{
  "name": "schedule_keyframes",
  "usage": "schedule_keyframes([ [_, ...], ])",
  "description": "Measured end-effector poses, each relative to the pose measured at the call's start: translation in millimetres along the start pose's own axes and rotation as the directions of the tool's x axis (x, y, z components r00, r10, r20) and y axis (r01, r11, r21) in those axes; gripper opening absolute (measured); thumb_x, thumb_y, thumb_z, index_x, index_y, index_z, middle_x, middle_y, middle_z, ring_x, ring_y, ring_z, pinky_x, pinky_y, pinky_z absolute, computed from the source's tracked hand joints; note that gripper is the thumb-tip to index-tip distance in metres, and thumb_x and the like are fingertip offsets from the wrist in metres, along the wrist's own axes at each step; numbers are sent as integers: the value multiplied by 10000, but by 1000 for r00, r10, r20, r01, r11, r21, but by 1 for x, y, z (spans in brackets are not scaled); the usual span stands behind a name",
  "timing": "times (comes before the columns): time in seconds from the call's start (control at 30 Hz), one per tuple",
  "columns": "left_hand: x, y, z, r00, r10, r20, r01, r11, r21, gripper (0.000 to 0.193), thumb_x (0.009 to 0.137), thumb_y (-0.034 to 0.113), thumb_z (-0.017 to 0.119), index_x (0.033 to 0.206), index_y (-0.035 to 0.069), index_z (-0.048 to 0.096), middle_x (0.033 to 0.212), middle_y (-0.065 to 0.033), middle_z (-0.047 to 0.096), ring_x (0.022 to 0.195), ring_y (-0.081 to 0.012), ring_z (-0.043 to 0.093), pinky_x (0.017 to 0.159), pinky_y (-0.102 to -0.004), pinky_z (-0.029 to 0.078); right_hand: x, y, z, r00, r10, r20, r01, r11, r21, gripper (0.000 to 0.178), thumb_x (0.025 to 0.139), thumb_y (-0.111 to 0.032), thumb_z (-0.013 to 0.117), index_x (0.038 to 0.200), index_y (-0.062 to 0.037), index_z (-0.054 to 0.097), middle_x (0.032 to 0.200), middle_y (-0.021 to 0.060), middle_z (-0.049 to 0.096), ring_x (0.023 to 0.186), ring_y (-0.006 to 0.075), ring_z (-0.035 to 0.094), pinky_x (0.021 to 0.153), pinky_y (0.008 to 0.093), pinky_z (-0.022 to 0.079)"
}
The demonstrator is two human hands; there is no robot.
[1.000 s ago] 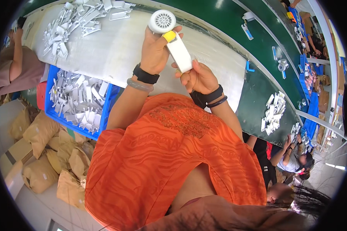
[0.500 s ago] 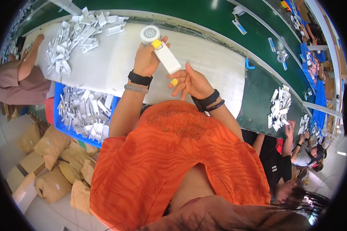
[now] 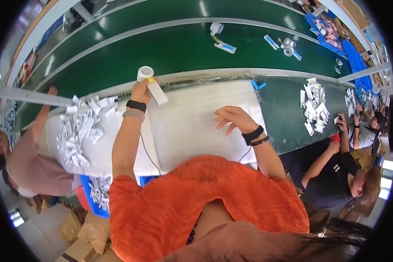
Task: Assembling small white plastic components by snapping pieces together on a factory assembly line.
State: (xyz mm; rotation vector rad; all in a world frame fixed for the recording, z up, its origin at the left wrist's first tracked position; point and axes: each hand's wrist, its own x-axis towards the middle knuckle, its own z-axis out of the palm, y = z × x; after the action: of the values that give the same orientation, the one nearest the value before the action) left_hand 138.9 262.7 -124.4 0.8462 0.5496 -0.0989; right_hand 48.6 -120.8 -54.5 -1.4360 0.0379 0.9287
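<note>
My left hand (image 3: pixel 140 92) is closed around a white handheld fan (image 3: pixel 158 93), held near the far edge of the white work surface (image 3: pixel 192 126). The fan has a round slotted head, a yellow part at its neck and a plain rectangular handle slanting toward me. My right hand (image 3: pixel 241 120) hovers over the right part of the surface, palm partly turned inward. Its fingers are bent but apart, with a yellow covering (image 3: pixel 219 117) at one fingertip and no object in them.
White plastic parts (image 3: pixel 81 131) are heaped on the left, above a blue crate (image 3: pixel 99 196). Another white pile (image 3: pixel 313 105) lies right. Beyond the surface runs a green conveyor belt (image 3: pixel 174 52) carrying fans with blue pieces. Co-workers sit left (image 3: pixel 39 161) and right (image 3: pixel 336 168).
My left hand has carried the fan away to the left, toward the belt. My right hand has drawn apart from it to the right. The head view has tilted up, showing more belt.
</note>
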Motion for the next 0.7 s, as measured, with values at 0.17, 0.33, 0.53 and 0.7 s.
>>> schedule_keyframes([
  [0.17,151,10,-38,852,504,-141,-361,761,539,483,777,-15,598,1234,-67,448,1093,-197,605,912,-307,661,667,-420,560,30,-16,-73,994,-46,-99,33,990,-134,256,950,-248,554,1135,-75,590,954,56,642,841,148,670,565,283,553],
  [0.33,218,10,-34,584,807,-86,-136,201,970,877,626,175,829,1326,-10,336,1166,-214,566,1096,-381,573,958,-438,461,116,-45,-130,852,-510,-123,255,608,-751,204,900,-245,597,992,-67,635,922,118,664,833,299,652,728,363,526],
  [0.53,193,6,-56,434,885,167,-190,-90,978,776,715,142,789,1336,-84,383,1266,-256,511,1202,-402,481,1022,-420,393,257,-88,-134,548,-816,-184,91,276,-957,369,796,-98,595,1152,-195,613,1013,115,637,977,324,609,823,416,509],
  [0.7,99,-9,-11,623,715,317,-537,97,838,517,877,101,615,1356,48,427,1368,-167,428,1268,-320,404,1037,-388,351,346,-102,-170,456,-838,300,-14,-343,-939,186,802,-209,617,969,-201,698,1097,36,593,1151,258,502,895,423,427],
])
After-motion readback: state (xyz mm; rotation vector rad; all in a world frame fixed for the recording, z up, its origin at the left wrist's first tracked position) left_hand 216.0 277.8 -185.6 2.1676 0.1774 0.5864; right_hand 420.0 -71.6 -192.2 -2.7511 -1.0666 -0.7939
